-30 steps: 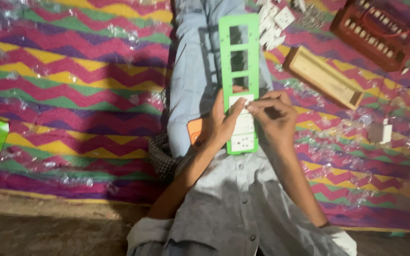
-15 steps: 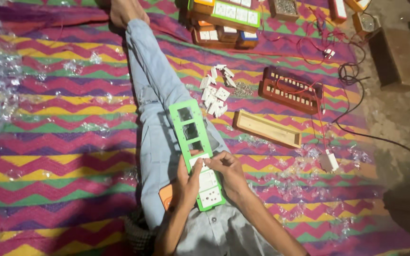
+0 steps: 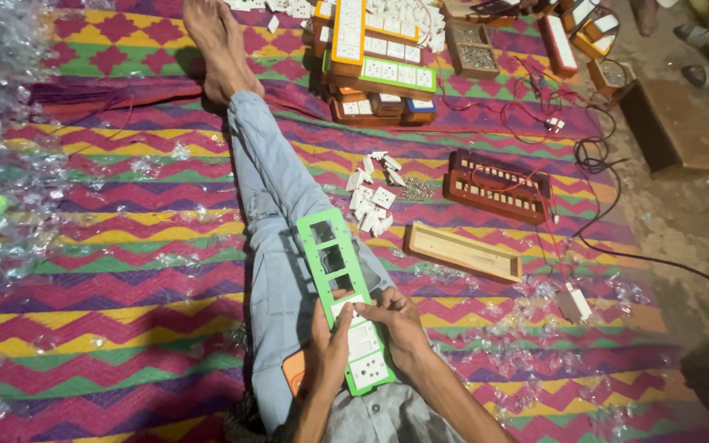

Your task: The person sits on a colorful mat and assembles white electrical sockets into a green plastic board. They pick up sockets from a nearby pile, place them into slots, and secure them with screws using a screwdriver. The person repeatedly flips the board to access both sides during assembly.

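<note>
Green switch plate [image 3: 345, 299] lies lengthwise along the person's outstretched leg [image 3: 276, 246], which serves as a rest so both hands can work on it. The left hand [image 3: 331, 338] clamps the plate's near left edge, thumb on top, steadying it. The right hand [image 3: 394, 318] pinches its fingers closed on a small white switch module [image 3: 349, 312] at the plate's middle opening, seemingly pressing it into place. Nearer than that grip, two white modules already sit in the frame; beyond it, three openings stay empty. Just right and past the grip, a heap of loose white modules [image 3: 373, 195] lies on the zigzag mat [image 3: 116, 271], within easy reach. A wooden tray [image 3: 463, 252] lies further right. Farthest off, finished switchboards [image 3: 375, 57] are stacked.
</note>
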